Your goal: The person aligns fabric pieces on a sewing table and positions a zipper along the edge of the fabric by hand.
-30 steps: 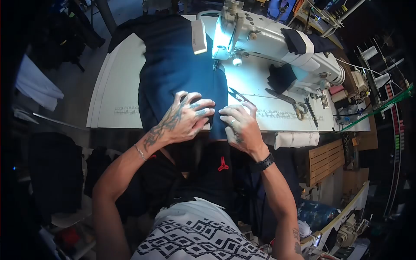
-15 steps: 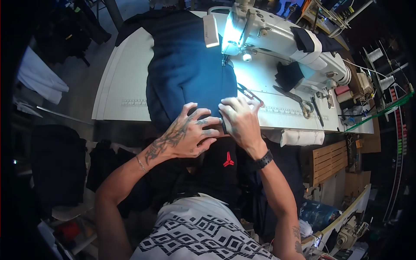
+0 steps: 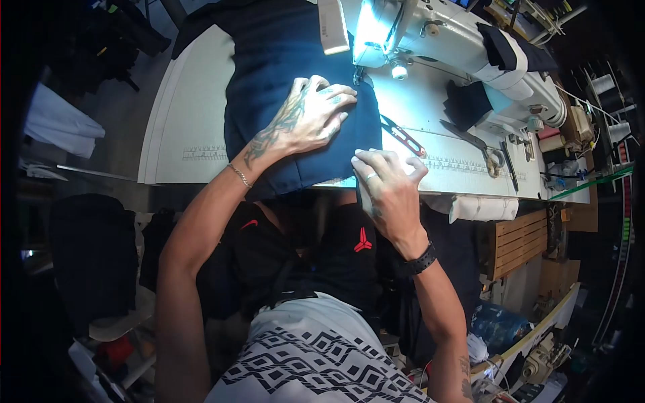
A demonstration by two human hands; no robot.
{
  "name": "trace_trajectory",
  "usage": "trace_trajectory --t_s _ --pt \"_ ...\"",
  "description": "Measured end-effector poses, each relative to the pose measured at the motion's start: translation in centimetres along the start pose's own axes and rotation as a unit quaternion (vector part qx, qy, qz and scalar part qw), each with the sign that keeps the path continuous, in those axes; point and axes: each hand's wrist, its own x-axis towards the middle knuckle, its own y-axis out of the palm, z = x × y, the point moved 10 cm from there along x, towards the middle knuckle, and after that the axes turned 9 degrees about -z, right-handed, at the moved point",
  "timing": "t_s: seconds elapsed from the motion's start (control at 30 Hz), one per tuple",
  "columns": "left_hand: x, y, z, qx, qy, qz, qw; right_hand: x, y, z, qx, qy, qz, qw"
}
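Note:
Dark navy cloth (image 3: 269,74) lies over the sewing table, its right edge running up to the presser foot (image 3: 357,75) of a white sewing machine (image 3: 443,40). My left hand (image 3: 310,115) rests on top of the cloth just below the foot, fingers bent and a little apart, fingertips touching the fabric. At the table's front edge, my right hand (image 3: 390,191) pinches the cloth's lower right corner between thumb and fingers; the thumb is mostly hidden. Thread snips (image 3: 403,136) lie right of the cloth, above my right hand.
Large scissors (image 3: 478,144) and a thin dark tool (image 3: 509,166) lie on the right of the table. A ruler strip (image 3: 463,164) runs along the front edge. Thread spools (image 3: 603,83) stand far right. A white padded roll (image 3: 484,208) sits below the edge.
My left hand has moved up the cloth toward the presser foot, away from my right hand. My right hand stays at the front edge, holding the cloth's corner. The view has shifted slightly.

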Motion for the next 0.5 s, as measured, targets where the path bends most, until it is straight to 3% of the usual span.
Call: trace_trajectory --t_s 0.5 --pt "-0.59 0.04 -0.22 0.018 0.021 0.033 0.999 0.28 -0.66 0.89 0.001 0.016 0.008 1.000"
